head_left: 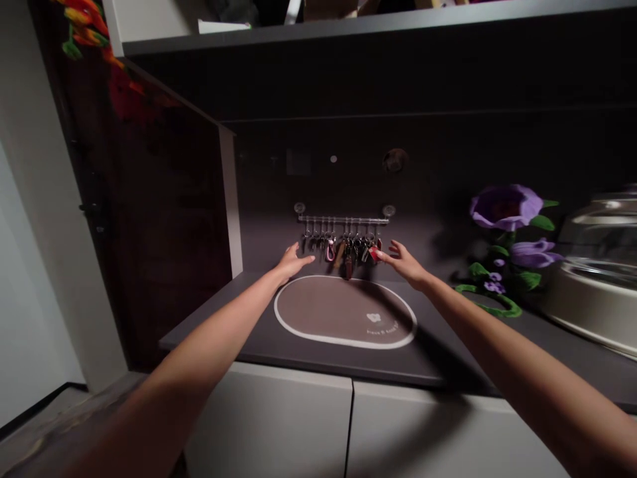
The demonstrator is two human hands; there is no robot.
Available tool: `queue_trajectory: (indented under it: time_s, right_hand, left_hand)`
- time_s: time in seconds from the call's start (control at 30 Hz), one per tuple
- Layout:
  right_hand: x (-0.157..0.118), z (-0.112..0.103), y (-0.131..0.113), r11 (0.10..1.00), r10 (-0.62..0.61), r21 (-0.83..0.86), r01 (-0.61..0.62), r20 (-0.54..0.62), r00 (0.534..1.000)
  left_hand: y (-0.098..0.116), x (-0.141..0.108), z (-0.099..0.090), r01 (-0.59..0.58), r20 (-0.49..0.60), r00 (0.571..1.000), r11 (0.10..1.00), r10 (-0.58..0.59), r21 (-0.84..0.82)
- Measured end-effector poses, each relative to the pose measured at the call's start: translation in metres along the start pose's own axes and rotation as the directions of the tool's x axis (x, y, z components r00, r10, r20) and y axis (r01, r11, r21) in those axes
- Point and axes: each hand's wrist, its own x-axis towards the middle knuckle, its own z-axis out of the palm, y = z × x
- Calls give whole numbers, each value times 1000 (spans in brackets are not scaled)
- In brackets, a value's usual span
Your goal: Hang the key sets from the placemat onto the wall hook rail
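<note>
A metal hook rail [343, 220] is fixed to the dark back wall, and several keys [355, 245] on rings hang from it. Among them are a pink loop [330, 250], a tan strap [340, 253] and a dark red fob [349, 267]. My left hand [293, 262] is open beside the left end of the row, thumb and fingers apart, with nothing in it. At the right end, my right hand [404, 262] has its fingers spread. Its thumb tip is at a small red tag [373, 253]; whether they touch I cannot tell.
An oval brown mat [328, 312] with a white edge lies on the dark counter [249, 338] below. Purple fabric flowers [510, 209] and a clear-domed appliance [597, 265] stand at the right. A shelf [348, 33] overhangs above. White cabinet doors [279, 411] are below.
</note>
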Motion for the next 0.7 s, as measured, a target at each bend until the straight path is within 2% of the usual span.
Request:
queue_trajectory:
  time_s: [0.17,0.27,0.37,0.5,0.6,0.7]
  right_hand:
    - [40,4,11,999,42,35,-41,-22,999]
    - [51,11,17,987,70,144,-70,5,998]
    - [55,19,22,956,83,273,-109,107,991]
    - [60,28,23,895,71,402,-190,294,953]
    - [65,36,22,839,124,471,-273,322,939]
    - [68,44,19,794,145,514,-325,359,922]
  left_hand:
    - [-4,50,8,60,-6,998,991,-61,-116]
    - [-3,65,16,117,117,989,961,-90,-250]
    - [-2,76,22,192,228,968,899,-107,-393]
    - [-1,89,28,353,399,906,777,-143,-521]
    - [0,96,34,437,518,846,724,-128,-534]
    - [-2,100,42,460,591,803,705,-71,-540]
